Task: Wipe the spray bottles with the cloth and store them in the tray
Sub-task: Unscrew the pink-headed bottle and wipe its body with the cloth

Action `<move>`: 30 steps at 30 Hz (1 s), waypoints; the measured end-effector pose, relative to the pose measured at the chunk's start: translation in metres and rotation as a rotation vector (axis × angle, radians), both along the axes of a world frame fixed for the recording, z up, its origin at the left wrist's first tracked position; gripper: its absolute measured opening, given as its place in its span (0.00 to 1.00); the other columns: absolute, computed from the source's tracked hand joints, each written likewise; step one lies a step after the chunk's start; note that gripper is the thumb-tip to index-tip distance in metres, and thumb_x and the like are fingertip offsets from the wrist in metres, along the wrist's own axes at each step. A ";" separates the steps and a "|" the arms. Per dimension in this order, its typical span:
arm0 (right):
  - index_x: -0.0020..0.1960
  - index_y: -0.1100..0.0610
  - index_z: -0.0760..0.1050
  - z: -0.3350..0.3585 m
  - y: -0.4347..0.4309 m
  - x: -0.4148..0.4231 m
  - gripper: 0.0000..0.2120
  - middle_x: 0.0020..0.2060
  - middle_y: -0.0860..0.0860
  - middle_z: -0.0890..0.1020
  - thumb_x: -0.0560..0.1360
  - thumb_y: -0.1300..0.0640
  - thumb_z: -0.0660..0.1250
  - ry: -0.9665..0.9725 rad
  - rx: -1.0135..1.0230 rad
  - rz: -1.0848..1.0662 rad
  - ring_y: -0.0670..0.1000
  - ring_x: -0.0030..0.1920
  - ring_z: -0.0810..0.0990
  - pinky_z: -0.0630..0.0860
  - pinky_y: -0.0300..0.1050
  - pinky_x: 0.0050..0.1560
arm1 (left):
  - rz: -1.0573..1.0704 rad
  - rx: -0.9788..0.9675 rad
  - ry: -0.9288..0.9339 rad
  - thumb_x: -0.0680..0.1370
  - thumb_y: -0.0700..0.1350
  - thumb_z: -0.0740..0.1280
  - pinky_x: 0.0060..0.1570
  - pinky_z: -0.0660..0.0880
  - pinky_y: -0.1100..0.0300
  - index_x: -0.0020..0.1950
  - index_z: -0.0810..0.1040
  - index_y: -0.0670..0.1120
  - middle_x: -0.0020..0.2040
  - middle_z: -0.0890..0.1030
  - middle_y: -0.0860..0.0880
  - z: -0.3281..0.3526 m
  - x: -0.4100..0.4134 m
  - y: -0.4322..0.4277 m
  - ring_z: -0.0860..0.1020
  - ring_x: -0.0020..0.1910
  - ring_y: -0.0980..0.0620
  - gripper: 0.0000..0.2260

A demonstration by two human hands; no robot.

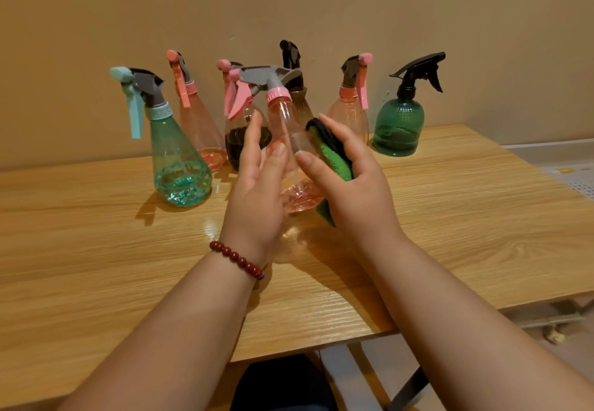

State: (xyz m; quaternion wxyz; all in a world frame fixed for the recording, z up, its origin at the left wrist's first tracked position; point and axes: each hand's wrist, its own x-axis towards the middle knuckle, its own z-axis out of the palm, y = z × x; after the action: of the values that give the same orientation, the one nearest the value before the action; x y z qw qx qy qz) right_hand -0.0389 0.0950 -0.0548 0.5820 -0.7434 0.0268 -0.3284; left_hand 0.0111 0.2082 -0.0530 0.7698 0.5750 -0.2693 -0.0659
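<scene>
A clear pink spray bottle (pixel 291 140) with a grey head and pink trigger is held a little above the wooden table (pixel 96 250), between both hands. My left hand (pixel 257 185) supports its left side, with its fingers extended and its thumb on the front. My right hand (pixel 350 182) holds a folded green and black cloth (pixel 334 158) against the bottle's right side. No tray is in view.
Several more spray bottles stand along the wall: a teal one (pixel 175 159) at the left, pink ones (pixel 199 127) (pixel 350 111), a dark-filled one (pixel 239 143), a brownish one (pixel 300 102) and a dark green one (pixel 400 124) at the right. The table's right edge is near.
</scene>
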 end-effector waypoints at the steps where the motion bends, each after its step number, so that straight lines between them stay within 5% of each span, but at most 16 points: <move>1: 0.70 0.43 0.70 0.000 0.001 -0.001 0.33 0.66 0.42 0.75 0.67 0.36 0.69 0.023 -0.015 -0.028 0.40 0.66 0.73 0.73 0.48 0.66 | 0.018 0.004 0.010 0.80 0.52 0.61 0.67 0.72 0.44 0.77 0.59 0.64 0.71 0.73 0.51 0.001 -0.001 -0.001 0.75 0.67 0.53 0.26; 7: 0.71 0.42 0.66 -0.002 0.005 -0.013 0.38 0.62 0.37 0.73 0.64 0.35 0.74 0.089 0.069 -0.043 0.38 0.64 0.72 0.73 0.47 0.66 | 0.057 0.135 -0.036 0.78 0.61 0.56 0.76 0.59 0.49 0.72 0.61 0.71 0.79 0.59 0.60 0.004 -0.010 -0.002 0.58 0.77 0.60 0.21; 11: 0.67 0.44 0.72 -0.001 0.000 -0.022 0.31 0.59 0.39 0.77 0.66 0.43 0.75 0.097 0.132 0.004 0.41 0.60 0.77 0.76 0.49 0.63 | 0.205 0.377 -0.312 0.85 0.49 0.53 0.65 0.51 0.82 0.76 0.62 0.61 0.81 0.47 0.59 0.009 -0.024 0.014 0.49 0.71 0.76 0.19; 14: 0.64 0.43 0.74 -0.001 -0.003 -0.029 0.27 0.57 0.42 0.80 0.65 0.45 0.73 0.159 0.132 0.093 0.44 0.56 0.80 0.79 0.50 0.58 | 0.400 0.561 -0.733 0.83 0.47 0.54 0.74 0.50 0.66 0.73 0.71 0.50 0.76 0.62 0.55 0.010 -0.023 0.034 0.55 0.78 0.57 0.18; 17: 0.62 0.42 0.75 0.000 -0.004 -0.034 0.23 0.56 0.41 0.80 0.68 0.47 0.74 0.240 0.067 0.175 0.43 0.55 0.80 0.79 0.49 0.57 | 0.351 0.776 -0.976 0.83 0.49 0.52 0.73 0.55 0.57 0.70 0.74 0.45 0.69 0.75 0.48 0.005 -0.011 0.047 0.65 0.74 0.50 0.20; 20: 0.61 0.39 0.74 -0.003 -0.004 -0.036 0.20 0.55 0.40 0.79 0.71 0.48 0.74 0.304 -0.009 0.209 0.42 0.55 0.79 0.77 0.49 0.59 | 0.332 0.941 -1.010 0.83 0.51 0.50 0.71 0.56 0.54 0.70 0.74 0.45 0.66 0.78 0.47 -0.005 -0.012 0.051 0.71 0.70 0.48 0.22; 24: 0.62 0.38 0.70 -0.004 0.002 -0.037 0.18 0.54 0.36 0.77 0.74 0.43 0.68 0.363 -0.140 0.172 0.36 0.54 0.75 0.72 0.33 0.53 | 0.342 0.957 -0.912 0.82 0.53 0.48 0.65 0.64 0.52 0.68 0.75 0.45 0.62 0.79 0.47 -0.021 -0.009 0.053 0.74 0.63 0.46 0.23; 30: 0.68 0.46 0.71 -0.003 0.006 -0.032 0.15 0.59 0.44 0.76 0.83 0.50 0.55 0.327 -0.326 0.037 0.42 0.57 0.71 0.65 0.28 0.51 | 0.303 0.942 -0.824 0.82 0.54 0.47 0.63 0.69 0.48 0.69 0.74 0.47 0.62 0.78 0.49 -0.027 -0.007 0.051 0.73 0.63 0.48 0.24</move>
State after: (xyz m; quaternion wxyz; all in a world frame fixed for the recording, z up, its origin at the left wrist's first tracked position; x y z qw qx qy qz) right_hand -0.0709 0.1011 -0.0580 0.4480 -0.8714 0.0535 -0.1927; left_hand 0.0042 0.2594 -0.0803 0.2689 0.8612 -0.4010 0.1585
